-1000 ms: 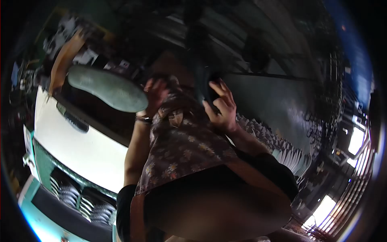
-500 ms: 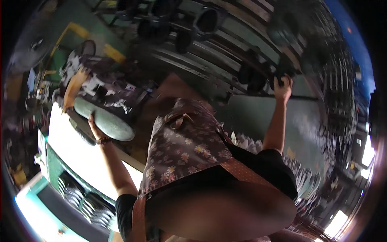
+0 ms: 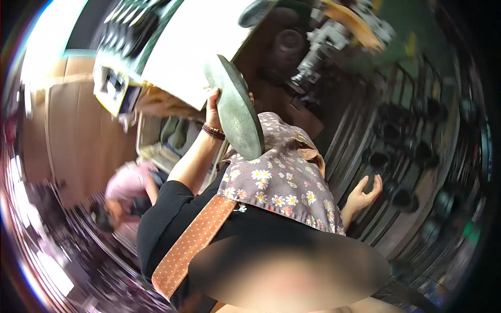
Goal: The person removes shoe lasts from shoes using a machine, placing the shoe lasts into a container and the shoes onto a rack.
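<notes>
A long grey-green piece shaped like a shoe sole (image 3: 240, 112) stands on a slant in front of the apron, its lower end over the flowered cloth (image 3: 284, 180). My left hand (image 3: 213, 109), with a beaded bracelet at the wrist, grips it by its side; some fingertips show at its far edge. Off to the right, my right hand (image 3: 365, 194) is open with its fingers apart and nothing in it. Nearest to it are dark rounded items (image 3: 402, 198) on a rack of metal bars (image 3: 347, 143).
A white tabletop (image 3: 182, 44) lies at the upper left, with a dark sole-like piece (image 3: 254, 13) at its edge. Grey machinery (image 3: 326, 41) stands at the top. Cardboard (image 3: 78, 130) is at the left, and a person in a pink top (image 3: 130, 182) bends down below it.
The view has swung round, so the white table now lies at the upper left. My right hand has come away from the dark items it was at. My left hand still holds the sole-shaped piece.
</notes>
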{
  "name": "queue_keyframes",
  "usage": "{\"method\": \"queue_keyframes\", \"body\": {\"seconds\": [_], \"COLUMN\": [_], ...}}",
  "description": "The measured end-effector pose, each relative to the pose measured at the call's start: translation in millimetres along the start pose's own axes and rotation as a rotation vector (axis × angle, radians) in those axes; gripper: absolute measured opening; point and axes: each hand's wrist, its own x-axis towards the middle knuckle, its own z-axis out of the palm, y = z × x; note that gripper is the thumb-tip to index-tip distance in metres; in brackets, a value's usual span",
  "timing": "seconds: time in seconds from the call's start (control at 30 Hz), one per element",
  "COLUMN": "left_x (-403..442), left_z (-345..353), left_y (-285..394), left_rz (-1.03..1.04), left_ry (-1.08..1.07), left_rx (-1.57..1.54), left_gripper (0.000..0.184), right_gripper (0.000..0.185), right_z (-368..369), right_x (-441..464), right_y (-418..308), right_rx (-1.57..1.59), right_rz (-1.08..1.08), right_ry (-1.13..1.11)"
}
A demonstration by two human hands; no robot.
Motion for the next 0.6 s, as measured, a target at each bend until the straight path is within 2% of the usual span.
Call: {"method": "queue_keyframes", "body": {"seconds": [0.03,0.1,0.17,0.3,0.37,0.43,0.53,0.57,0.6], "left_x": [-16.3,-41.0,-75.1,-117.7,-121.5,-127.4,-90.4,-88.9,-78.3], "left_z": [-18.6,-58.8,-131.5,-158.2,-176.0,-259.5,-205.2,-179.4,-183.6], "left_y": [-2.0,-25.4,-34.9,-76.2,-72.5,-58.1,26.9,6.1,30.5], "left_rz": [0.104,0.245,0.388,0.681,0.790,0.901,0.833,0.784,0.735], "left_ry": [0.080,0.261,0.389,0.754,0.924,0.859,0.880,0.823,0.750], "left_rx": [-0.089,-0.130,-0.199,-0.465,-0.627,-0.646,-0.403,-0.285,-0.201], "left_gripper": [0.070,0.077,0.061,0.041,0.026,0.017,0.015,0.019,0.026], "right_gripper": [0.022,0.022,0.022,0.022,0.019,0.017,0.015,0.015,0.015], "right_z": [17.7,50.1,67.0,68.2,70.4,94.1,128.0,79.8,69.3], "right_x": [8.7,19.7,40.6,70.9,87.0,89.4,84.6,77.7,78.0], "right_y": [-1.5,26.4,28.7,32.4,0.0,-19.4,-61.7,-32.4,-55.1], "right_rx": [0.117,0.352,0.398,0.501,0.488,0.482,0.466,0.466,0.394], "right_rz": [-0.038,0.034,0.044,0.064,0.055,0.003,0.011,0.045,0.074], "right_ry": [-0.066,-0.186,-0.302,-0.435,-0.488,-0.531,-0.609,-0.591,-0.618]}}
